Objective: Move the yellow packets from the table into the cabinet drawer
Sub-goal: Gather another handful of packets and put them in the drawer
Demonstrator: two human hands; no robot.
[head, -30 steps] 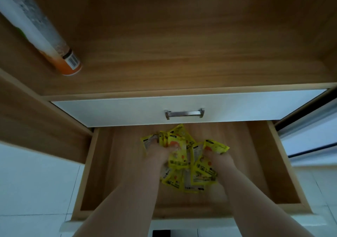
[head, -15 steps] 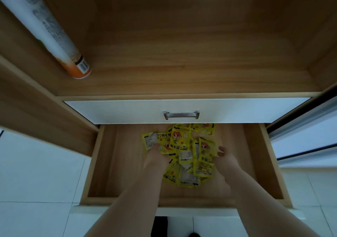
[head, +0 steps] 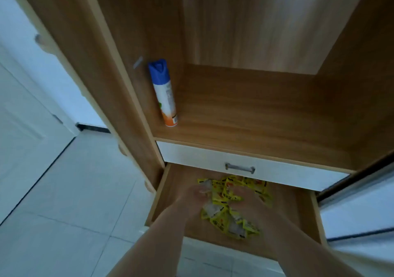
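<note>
Head view, lower centre: the yellow packets (head: pixel 231 210) lie heaped in the open cabinet drawer (head: pixel 177 183). My left hand (head: pixel 196 195) and right hand (head: pixel 246 199) sit at the heap, and blur hides whether either grip is spread or pinching. I judge a packet sticking to a hand could ride out, and a raised corner could jam closing.

White tiled floor (head: pixel 81 191), white door (head: pixel 21 131)

A left hand (head: pixel 195 195) and right hand (head: pixel 250 202), both blurred, reach over packets (head: pixel 226 194) heaped in the open drawer (head: pixel 177 183); a spray can (head: pixel 165 93) stands far left.
</note>
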